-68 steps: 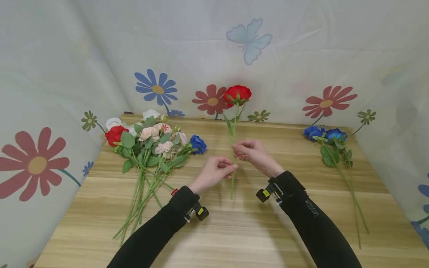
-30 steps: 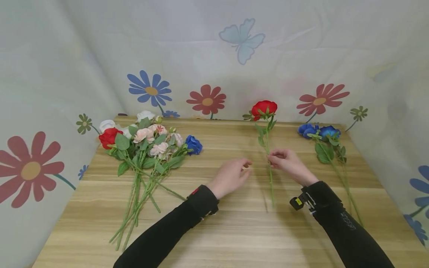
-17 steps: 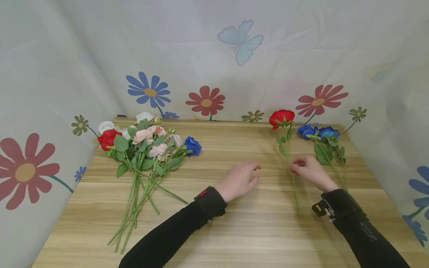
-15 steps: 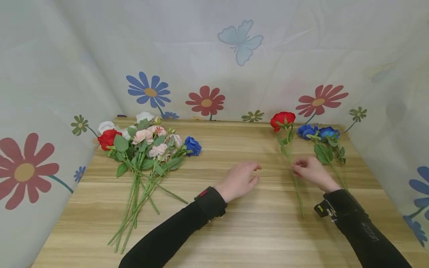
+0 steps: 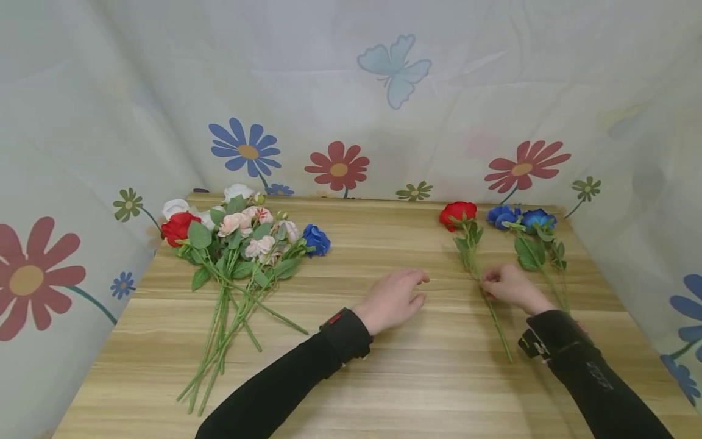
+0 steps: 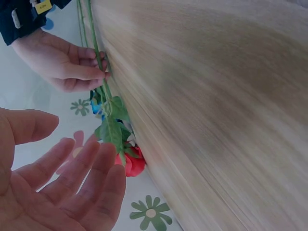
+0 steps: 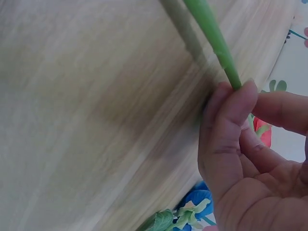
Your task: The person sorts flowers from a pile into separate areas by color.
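My right hand (image 5: 512, 286) pinches the green stem of a red artificial rose (image 5: 458, 216) between thumb and fingers, low over the table's right half. The rose's head points toward the back wall. In the right wrist view the stem (image 7: 216, 45) leaves my fingertips, its shadow beside it on the wood. Just right of this rose lie two blue flowers (image 5: 521, 217), their stems partly hidden by my right hand and sleeve. My left hand (image 5: 390, 300) hovers over the middle of the table with nothing in it; the left wrist view shows its fingers spread and relaxed.
On the left of the wooden table (image 5: 373, 384) lies a pile of artificial flowers: white, pale pink (image 5: 259, 246), one red (image 5: 180, 228) and one blue (image 5: 316, 239), stems crossing toward the front. A flower-printed cloth (image 5: 460, 110) closes off the back and sides.
My right hand has carried the red rose from the middle to the right and lowered it beside the blue flowers. My left hand has let go of its stem and shifted slightly right.
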A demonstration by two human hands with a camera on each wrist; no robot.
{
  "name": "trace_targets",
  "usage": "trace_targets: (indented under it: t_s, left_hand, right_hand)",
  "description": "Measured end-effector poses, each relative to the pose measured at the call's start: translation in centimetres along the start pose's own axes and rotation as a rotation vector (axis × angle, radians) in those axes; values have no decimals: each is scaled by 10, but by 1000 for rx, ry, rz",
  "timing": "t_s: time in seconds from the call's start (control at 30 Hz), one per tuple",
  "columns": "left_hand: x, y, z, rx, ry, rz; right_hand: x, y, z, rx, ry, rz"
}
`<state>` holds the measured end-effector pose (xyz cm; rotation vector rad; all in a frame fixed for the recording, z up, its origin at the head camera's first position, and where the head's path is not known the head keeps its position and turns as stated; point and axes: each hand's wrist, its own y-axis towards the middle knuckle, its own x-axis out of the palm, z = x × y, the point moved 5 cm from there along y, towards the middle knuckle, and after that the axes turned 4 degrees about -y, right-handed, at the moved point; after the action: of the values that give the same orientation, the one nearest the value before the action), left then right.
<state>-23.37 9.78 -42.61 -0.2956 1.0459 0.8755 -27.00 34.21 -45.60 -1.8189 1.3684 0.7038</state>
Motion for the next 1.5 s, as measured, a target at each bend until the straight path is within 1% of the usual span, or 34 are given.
trace_targets:
  t_s: [0.17, 0.33, 0.63, 0.73, 0.93, 1.03, 1.1, 1.2, 1.4, 1.5]
  left_hand:
    - [0, -2, -2, -6, -4, -1]
    - [0, -4, -4, -6, 1, 4]
    - [-2, -6, -7, -25, 7, 2]
    - [-2, -7, -9, -40, 4, -9]
    - [-6, -10, -14, -58, -5, -17]
    - [-9, -13, -18, -61, -6, -20]
    - [-12, -15, -20, -64, -9, -20]
    - [-16, -20, -24, -72, -6, -14]
    - [-24, -31, -35, -76, 16, 16]
    - [-28, -38, -41, -75, 30, 22]
  right_hand:
    - [0, 2, 1, -8, -43, -6]
    - [-3, 3, -1, -16, -119, 19]
    - [-7, 5, -5, -3, -185, 59]
    - [-10, 4, -11, -21, -220, 109]
    - [-16, -1, -29, -76, -250, 277]
    - [-16, -5, -41, -123, -230, 346]
    - [-14, -6, -49, -154, -191, 367]
    - [-8, -7, -61, -187, -129, 367]
    - [10, -2, -83, -233, -41, 352]
    - [21, 2, -96, -249, 32, 317]
